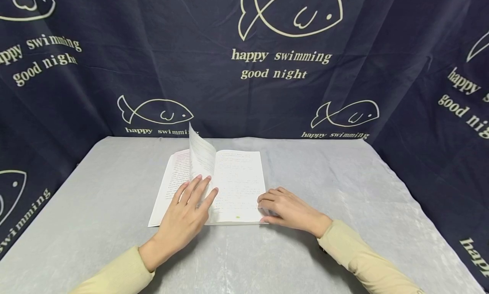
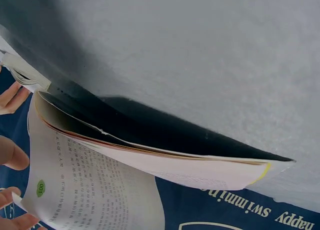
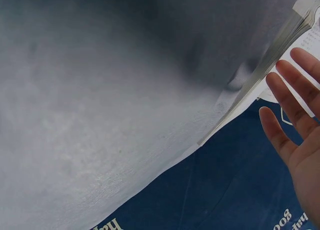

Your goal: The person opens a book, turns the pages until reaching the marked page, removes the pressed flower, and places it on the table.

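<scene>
An open book (image 1: 240, 183) lies on the grey cloth with printed pages showing. One leaf (image 1: 201, 154) stands lifted near the spine, its top curving up and to the left. My left hand (image 1: 185, 215) is over the left half, fingers spread and mostly straight, fingertips against the lower part of that leaf. In the left wrist view, the curved page (image 2: 95, 185) has a green mark, and its corner is between the fingers (image 2: 14, 155). My right hand (image 1: 286, 209) is at the book's lower right edge; the right wrist view shows its fingers (image 3: 282, 92) extended beside the page edges.
The grey cloth (image 1: 328, 171) covers the table around the book. Behind and at both sides hangs a dark blue curtain (image 1: 214, 69) with fish outlines and lettering. Light-coloured sleeves (image 1: 118, 273) cover both forearms.
</scene>
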Available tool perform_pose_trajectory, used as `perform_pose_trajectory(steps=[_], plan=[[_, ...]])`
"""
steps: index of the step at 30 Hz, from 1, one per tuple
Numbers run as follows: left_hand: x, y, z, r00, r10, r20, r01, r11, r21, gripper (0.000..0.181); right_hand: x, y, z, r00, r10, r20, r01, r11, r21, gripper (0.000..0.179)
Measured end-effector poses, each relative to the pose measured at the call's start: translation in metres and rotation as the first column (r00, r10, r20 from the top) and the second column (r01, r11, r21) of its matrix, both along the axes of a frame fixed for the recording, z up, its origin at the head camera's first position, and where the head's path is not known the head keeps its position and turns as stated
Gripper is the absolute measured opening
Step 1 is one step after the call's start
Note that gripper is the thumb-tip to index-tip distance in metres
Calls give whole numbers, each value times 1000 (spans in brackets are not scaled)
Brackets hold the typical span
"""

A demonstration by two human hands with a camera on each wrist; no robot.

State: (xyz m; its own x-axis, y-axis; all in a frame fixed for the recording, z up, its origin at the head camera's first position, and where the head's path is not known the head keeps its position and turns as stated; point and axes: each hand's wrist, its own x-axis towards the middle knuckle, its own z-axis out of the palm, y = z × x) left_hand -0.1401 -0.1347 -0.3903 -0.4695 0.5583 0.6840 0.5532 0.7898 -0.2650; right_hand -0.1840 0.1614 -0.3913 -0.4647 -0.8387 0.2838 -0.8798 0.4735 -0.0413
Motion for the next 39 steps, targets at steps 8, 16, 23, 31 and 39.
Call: perform_pose_trajectory(steps=[8,16,23,31,39], plan=[[1,-1,0,996,38,78,-34,998,-53,44,-1,1,2,1000,2,-19,-2,1000,9,23],[1,-2,-6,990,63,124,-53,995,-82,35,-3,2,4,997,29,-71,-31,999,-36,13],[3,0,-12,971,102,216,-84,992,-90,35,-5,2,3,991,58,-121,-68,994,-81,11],[6,3,-17,949,117,292,-87,990,-115,35,-4,3,3,989,84,-118,-91,994,-59,16],[7,3,-19,950,134,282,-100,986,-133,40,-3,3,3,989,66,-134,-75,995,-64,14]])
